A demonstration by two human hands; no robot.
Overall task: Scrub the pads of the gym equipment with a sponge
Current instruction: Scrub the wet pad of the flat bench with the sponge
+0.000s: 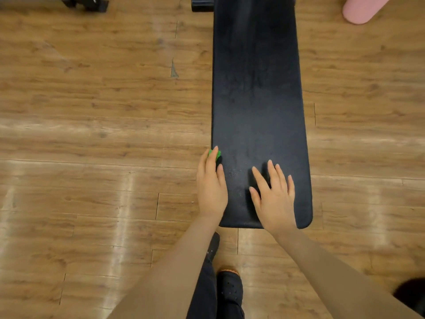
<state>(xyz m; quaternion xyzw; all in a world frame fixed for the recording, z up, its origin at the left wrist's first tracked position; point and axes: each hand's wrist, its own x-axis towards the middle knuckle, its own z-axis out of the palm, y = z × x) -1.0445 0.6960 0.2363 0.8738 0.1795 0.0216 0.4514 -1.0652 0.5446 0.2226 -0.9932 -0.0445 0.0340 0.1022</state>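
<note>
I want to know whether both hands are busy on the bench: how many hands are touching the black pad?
2. The left hand is at the pad's left edge, over the green sponge; the right hand lies flat near its near end.

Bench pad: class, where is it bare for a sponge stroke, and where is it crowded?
Bare: the whole bench pad beyond the fingertips. Crowded: the near end, where the left hand grips the green sponge at the left edge and the right hand rests flat.

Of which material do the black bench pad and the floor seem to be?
The bench pad looks like black vinyl or faux leather: matte, faintly grained, with scuffed streaks. The floor looks like glossy wood-pattern laminate or wood planks: visible grain, plank seams, light reflections.
</note>
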